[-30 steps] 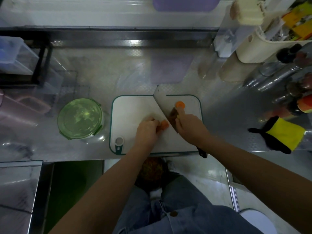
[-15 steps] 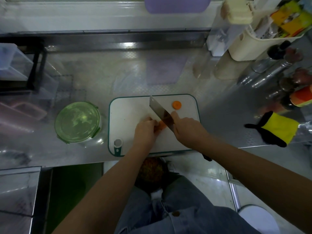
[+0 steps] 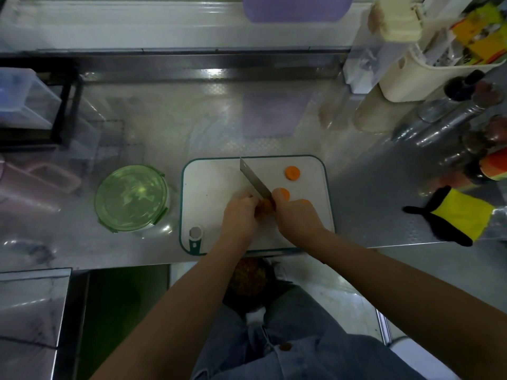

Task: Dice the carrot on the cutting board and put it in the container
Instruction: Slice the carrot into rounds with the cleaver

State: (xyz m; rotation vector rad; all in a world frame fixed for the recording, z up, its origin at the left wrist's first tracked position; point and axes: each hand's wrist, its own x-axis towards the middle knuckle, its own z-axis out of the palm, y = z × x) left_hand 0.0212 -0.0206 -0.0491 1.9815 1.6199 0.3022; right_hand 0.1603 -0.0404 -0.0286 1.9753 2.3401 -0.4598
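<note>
A white cutting board with a green rim lies on the steel counter. My left hand pins the carrot near the board's middle; most of the carrot is hidden by my fingers. My right hand grips the knife, whose blade slants up-left and rests on the carrot. One cut slice lies at the board's upper right. A second slice lies just right of the blade, and a third slice peeks out by my right knuckles. The round green-lidded container stands left of the board, closed.
A yellow and black cloth lies at the counter's right edge. Bottles and jars and a cream holder crowd the back right. Clear plastic bins stand at the back left. A purple container sits on the back ledge.
The knife has come down from a raised angle onto the carrot. New slices now lie right of the blade. My left hand has stayed on the carrot.
</note>
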